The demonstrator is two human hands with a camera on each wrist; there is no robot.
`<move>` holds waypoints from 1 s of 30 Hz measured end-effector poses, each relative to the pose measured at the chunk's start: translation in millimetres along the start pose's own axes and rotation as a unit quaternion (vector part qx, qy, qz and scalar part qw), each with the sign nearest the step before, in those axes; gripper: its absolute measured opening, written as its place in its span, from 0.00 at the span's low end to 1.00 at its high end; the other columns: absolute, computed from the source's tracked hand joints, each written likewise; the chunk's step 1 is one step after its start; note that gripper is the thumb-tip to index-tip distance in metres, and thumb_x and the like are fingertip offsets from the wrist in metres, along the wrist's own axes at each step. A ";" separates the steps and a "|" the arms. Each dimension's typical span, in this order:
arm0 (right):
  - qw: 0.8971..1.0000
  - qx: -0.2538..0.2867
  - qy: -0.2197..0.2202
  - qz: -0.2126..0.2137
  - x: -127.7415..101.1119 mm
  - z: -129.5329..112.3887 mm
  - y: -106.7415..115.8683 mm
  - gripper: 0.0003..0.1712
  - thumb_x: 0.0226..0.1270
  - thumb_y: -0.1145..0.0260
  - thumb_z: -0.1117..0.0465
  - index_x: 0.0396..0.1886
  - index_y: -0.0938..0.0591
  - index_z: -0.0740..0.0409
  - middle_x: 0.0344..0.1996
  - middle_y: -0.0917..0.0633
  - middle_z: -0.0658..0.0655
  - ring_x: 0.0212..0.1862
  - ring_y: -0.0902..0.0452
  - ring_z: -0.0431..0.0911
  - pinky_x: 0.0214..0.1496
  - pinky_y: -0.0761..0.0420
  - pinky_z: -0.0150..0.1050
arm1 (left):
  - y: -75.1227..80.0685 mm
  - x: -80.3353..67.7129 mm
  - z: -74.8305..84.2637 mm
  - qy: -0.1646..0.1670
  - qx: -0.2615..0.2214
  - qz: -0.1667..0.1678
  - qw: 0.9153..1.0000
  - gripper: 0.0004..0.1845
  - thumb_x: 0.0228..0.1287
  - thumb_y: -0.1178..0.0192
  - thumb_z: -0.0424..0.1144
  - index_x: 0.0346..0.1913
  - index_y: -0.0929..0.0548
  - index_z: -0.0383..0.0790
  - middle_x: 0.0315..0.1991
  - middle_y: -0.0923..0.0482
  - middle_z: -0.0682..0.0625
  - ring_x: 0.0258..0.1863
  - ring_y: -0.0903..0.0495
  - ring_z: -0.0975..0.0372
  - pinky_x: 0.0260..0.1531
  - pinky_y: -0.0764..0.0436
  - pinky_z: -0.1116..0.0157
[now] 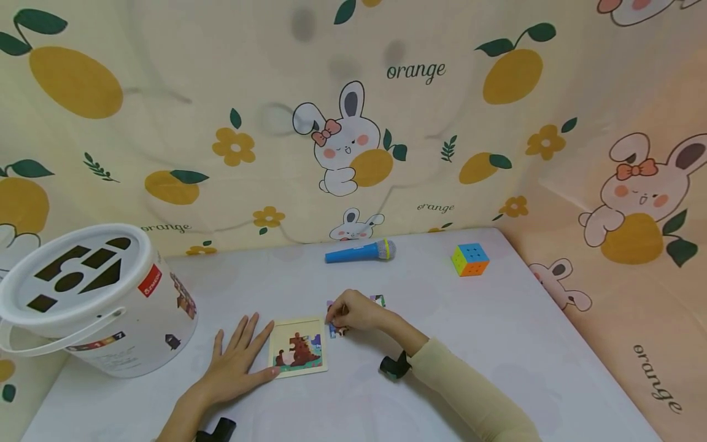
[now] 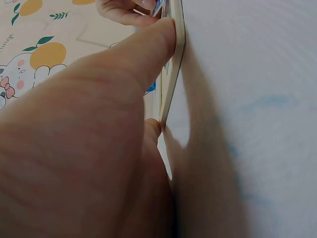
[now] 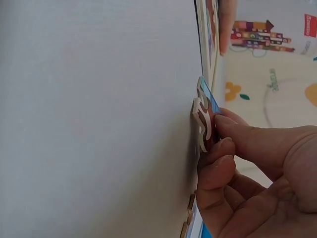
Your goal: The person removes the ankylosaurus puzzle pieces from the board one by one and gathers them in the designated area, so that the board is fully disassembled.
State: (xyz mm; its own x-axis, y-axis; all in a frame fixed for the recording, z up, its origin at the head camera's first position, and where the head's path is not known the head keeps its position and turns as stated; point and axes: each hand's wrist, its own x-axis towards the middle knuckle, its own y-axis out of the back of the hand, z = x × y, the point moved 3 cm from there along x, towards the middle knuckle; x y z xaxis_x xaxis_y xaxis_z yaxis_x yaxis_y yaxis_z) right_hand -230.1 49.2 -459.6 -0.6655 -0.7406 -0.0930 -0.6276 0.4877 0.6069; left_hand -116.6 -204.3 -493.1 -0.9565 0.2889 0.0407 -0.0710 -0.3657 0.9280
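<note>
Head view: a small square wooden puzzle board with a brown dinosaur picture (image 1: 298, 347) lies flat on the white table (image 1: 497, 344), near the front edge. The left hand (image 1: 234, 362) rests beside it with fingers straight and spread, thumb and fingertip pressed against its edge, apparently to keep the board from sliding. Just right of the board, the right hand (image 1: 353, 312) pinches a flat jigsaw piece with brown and blue print (image 3: 204, 116) between thumb and curled fingers, lifting its edge off the table; other loose pieces (image 1: 378, 300) lie under and behind that hand. Further back sit a blue toy microphone (image 1: 360, 251) and a multicoloured cube (image 1: 470, 259). At left stands a white shape-sorter bucket (image 1: 94, 301); its red label is too small to read. The backdrop cloth (image 1: 415, 71) reads "orange".
</note>
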 end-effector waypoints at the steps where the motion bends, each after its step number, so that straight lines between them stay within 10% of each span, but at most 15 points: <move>1: 1.000 0.001 -0.001 0.001 0.0 0.2 0.2 0.08 0.60 0.37 0.73 0.33 0.13 0.62 0.21 0.18 0.51 0.21 0.33 0.35 0.22 0.33 0.28 | -0.2 0.1 -0.1 0.000 0.000 0.000 1.000 0.47 0.53 0.46 0.69 0.73 0.44 0.50 0.74 0.57 0.40 0.72 0.62 0.44 0.60 0.69 0.35; 15: 0.999 -0.034 0.008 0.027 0.0 -6.0 -0.9 0.09 0.59 0.35 0.72 0.38 0.14 0.61 0.27 0.19 0.52 0.27 0.30 0.38 0.29 0.27 0.29 | 1.2 0.0 1.3 0.004 -0.005 -0.006 1.000 0.47 0.54 0.46 0.69 0.73 0.44 0.50 0.74 0.57 0.40 0.72 0.62 0.44 0.60 0.69 0.35; 30: 0.995 -0.058 0.079 -0.006 11.7 -40.2 -48.5 0.21 0.57 0.31 0.68 0.52 0.20 0.58 0.43 0.20 0.49 0.42 0.26 0.38 0.41 0.25 0.25 | 3.6 -0.9 2.1 -0.006 -0.016 -0.005 1.000 0.46 0.55 0.45 0.67 0.73 0.44 0.49 0.74 0.57 0.39 0.72 0.62 0.44 0.59 0.68 0.34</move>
State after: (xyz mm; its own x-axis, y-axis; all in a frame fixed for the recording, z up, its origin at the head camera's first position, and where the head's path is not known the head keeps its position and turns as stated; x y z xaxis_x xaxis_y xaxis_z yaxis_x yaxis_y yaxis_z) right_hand -191.2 -1.7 -458.4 -0.5814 -0.8134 0.0187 -0.5779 0.4290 0.6943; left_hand -115.3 -204.0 -489.0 -0.9524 0.3027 0.0350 -0.0905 -0.3907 0.9161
